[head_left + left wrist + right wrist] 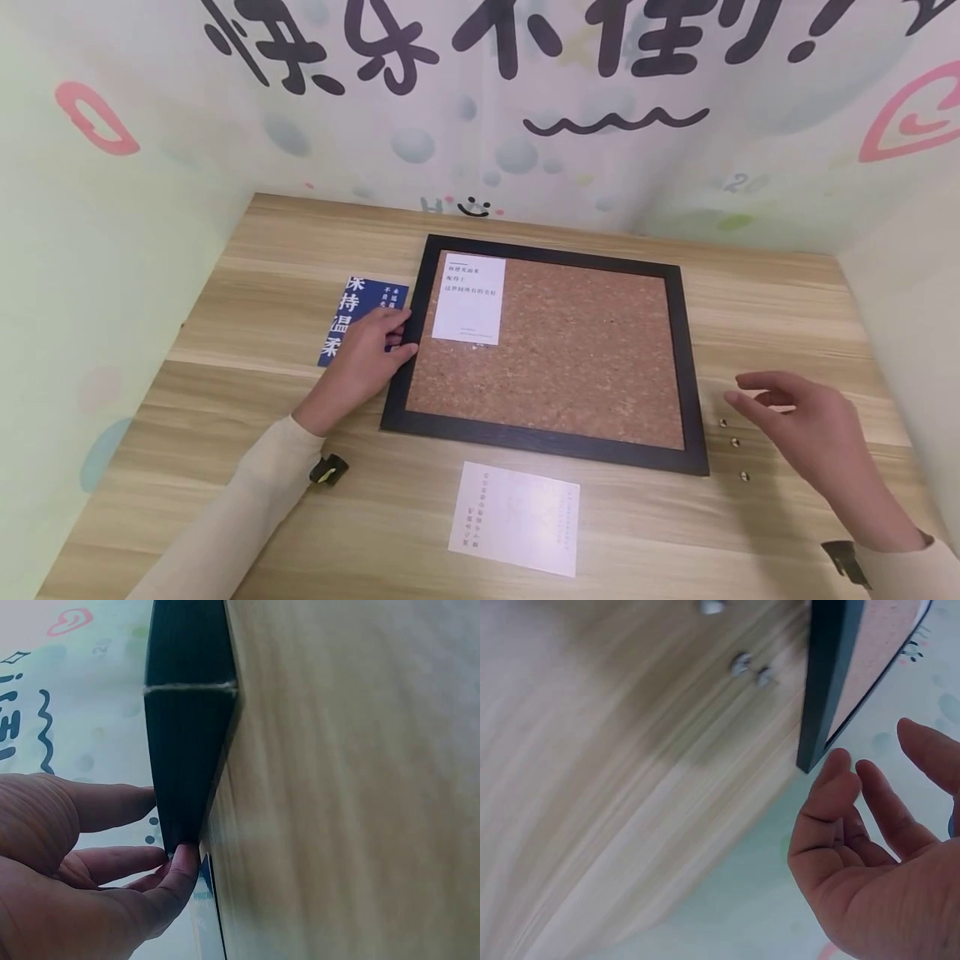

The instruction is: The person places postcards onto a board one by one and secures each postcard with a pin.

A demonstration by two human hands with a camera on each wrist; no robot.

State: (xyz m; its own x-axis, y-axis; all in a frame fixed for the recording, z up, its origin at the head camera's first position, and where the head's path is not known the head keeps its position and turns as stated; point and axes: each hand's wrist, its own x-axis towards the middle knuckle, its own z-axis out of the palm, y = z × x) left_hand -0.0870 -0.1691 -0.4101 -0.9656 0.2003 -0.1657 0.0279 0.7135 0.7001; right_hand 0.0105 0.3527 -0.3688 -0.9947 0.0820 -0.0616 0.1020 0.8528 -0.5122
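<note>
A cork board in a black frame lies on the wooden table, a white printed card at its upper left. My left hand grips the frame's left edge; in the left wrist view its fingertips touch the dark side. Over the table right of the frame hovers my right hand, fingers loosely bent, nothing visible between them. Close by its fingertips lie three small shiny pin-like pieces, blurred in the right wrist view. Partly under my left hand is a blue card with white characters.
Another white card, printed and catching glare, lies on the table in front of the frame. A wall hanging with large black characters rises behind the table, and pale walls stand on both sides.
</note>
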